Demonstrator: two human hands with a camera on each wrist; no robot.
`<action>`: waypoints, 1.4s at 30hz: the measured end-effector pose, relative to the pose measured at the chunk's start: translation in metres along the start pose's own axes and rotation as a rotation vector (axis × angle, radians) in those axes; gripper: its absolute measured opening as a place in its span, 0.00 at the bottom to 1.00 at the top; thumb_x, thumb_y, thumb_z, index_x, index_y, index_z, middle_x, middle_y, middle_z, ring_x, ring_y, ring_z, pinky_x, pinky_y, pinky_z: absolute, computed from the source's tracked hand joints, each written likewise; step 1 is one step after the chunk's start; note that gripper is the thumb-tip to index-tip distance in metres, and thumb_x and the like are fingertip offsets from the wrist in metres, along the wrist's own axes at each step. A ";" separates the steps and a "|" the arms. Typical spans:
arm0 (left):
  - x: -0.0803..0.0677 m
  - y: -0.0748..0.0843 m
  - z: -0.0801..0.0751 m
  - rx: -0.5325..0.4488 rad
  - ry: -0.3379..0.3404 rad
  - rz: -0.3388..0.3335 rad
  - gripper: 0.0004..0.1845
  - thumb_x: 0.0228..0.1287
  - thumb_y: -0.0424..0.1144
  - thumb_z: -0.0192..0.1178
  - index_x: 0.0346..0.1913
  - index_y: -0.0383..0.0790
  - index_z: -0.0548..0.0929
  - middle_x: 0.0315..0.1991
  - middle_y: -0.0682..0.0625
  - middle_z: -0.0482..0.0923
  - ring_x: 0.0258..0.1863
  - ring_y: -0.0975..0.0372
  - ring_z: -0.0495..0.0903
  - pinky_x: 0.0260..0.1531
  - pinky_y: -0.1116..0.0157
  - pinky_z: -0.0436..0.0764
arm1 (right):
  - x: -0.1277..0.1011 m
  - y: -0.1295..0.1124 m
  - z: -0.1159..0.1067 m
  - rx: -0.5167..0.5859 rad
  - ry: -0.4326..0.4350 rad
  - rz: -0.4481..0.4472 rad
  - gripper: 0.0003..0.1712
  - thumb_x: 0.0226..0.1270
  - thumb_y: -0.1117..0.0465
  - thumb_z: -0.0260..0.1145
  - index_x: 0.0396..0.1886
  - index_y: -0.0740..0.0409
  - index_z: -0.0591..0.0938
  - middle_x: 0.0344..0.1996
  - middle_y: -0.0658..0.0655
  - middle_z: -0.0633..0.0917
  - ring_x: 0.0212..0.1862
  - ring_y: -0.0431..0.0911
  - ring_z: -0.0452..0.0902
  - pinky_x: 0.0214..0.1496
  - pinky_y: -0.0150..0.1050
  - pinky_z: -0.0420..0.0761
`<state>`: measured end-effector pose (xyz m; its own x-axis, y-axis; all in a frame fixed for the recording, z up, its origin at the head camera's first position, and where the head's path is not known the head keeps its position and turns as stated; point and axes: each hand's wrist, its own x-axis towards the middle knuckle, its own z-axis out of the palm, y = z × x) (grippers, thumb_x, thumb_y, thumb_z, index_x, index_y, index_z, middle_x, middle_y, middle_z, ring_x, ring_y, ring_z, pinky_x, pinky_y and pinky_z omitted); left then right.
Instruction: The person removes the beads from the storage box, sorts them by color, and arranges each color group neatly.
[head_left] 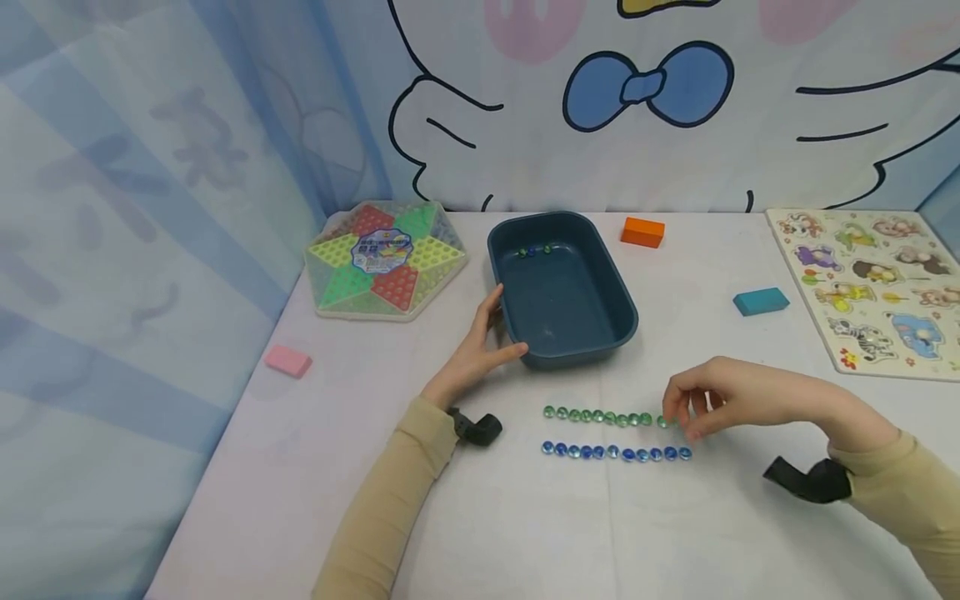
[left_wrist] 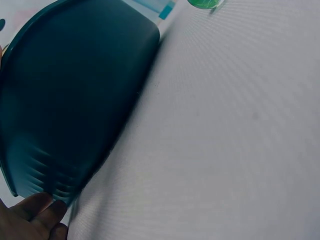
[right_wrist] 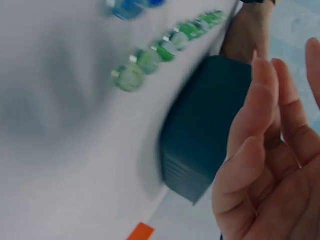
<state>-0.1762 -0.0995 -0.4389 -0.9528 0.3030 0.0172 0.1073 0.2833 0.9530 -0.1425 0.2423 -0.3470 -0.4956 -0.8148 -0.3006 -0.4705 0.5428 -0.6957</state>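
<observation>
My left hand [head_left: 474, 354] holds the dark blue plastic tub [head_left: 555, 362] at its near left corner, thumb at the front corner and fingers along the left wall. The tub's ridged end lies beside those fingers [left_wrist: 37, 207] in the left wrist view. Inside the tub sit three small marbles [head_left: 533, 252], two green and one blue. My right hand [head_left: 731, 400] hovers at the right end of a row of green glass marbles [head_left: 597, 416], fingers loosely bent. No marble shows between its fingers [right_wrist: 260, 95] in the right wrist view. A parallel row of blue marbles [head_left: 613, 452] lies nearer me.
Left of the tub lies a hexagonal Chinese checkers box [head_left: 352, 287]. A pink block [head_left: 288, 361] is at the left, an orange block [head_left: 642, 232] behind, a teal block [head_left: 761, 302] at the right. An animal puzzle board [head_left: 870, 292] fills the far right. A printed curtain [head_left: 465, 158] closes the back.
</observation>
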 end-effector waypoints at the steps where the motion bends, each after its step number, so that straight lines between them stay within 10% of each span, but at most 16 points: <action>1: 0.000 0.000 0.000 -0.003 0.001 -0.002 0.49 0.57 0.42 0.63 0.71 0.68 0.40 0.73 0.52 0.43 0.72 0.57 0.47 0.69 0.50 0.48 | 0.003 -0.003 -0.004 0.003 -0.004 -0.024 0.12 0.57 0.52 0.67 0.39 0.49 0.80 0.26 0.41 0.79 0.29 0.36 0.72 0.28 0.29 0.72; 11: -0.004 0.010 -0.002 -0.019 -0.031 -0.001 0.49 0.59 0.39 0.61 0.73 0.57 0.37 0.74 0.47 0.40 0.72 0.53 0.44 0.69 0.49 0.45 | 0.041 -0.026 -0.039 0.003 -0.013 -0.176 0.07 0.61 0.59 0.65 0.40 0.47 0.80 0.30 0.43 0.81 0.31 0.40 0.74 0.31 0.31 0.75; 23: -0.016 0.034 -0.006 -0.016 -0.062 0.027 0.48 0.60 0.36 0.59 0.73 0.45 0.37 0.73 0.40 0.39 0.72 0.47 0.43 0.69 0.47 0.45 | 0.095 -0.038 -0.074 0.049 0.014 -0.107 0.12 0.63 0.61 0.63 0.43 0.64 0.78 0.34 0.57 0.80 0.33 0.46 0.75 0.36 0.39 0.80; 31: -0.001 0.002 -0.002 -0.004 -0.030 0.022 0.49 0.58 0.41 0.62 0.73 0.58 0.38 0.74 0.47 0.41 0.72 0.53 0.46 0.69 0.49 0.47 | 0.122 -0.037 -0.095 0.066 0.082 -0.055 0.13 0.63 0.59 0.63 0.45 0.61 0.78 0.33 0.59 0.80 0.33 0.52 0.74 0.35 0.42 0.79; 42: -0.002 0.001 -0.002 -0.010 -0.015 0.006 0.48 0.57 0.45 0.63 0.71 0.67 0.40 0.73 0.51 0.44 0.72 0.56 0.48 0.69 0.49 0.47 | 0.158 -0.029 -0.107 0.090 0.132 -0.002 0.17 0.64 0.57 0.62 0.48 0.63 0.77 0.36 0.62 0.81 0.34 0.56 0.75 0.37 0.44 0.78</action>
<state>-0.1751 -0.1018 -0.4369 -0.9480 0.3178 0.0184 0.1099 0.2724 0.9559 -0.2855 0.1191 -0.3041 -0.5888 -0.7792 -0.2149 -0.4071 0.5155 -0.7540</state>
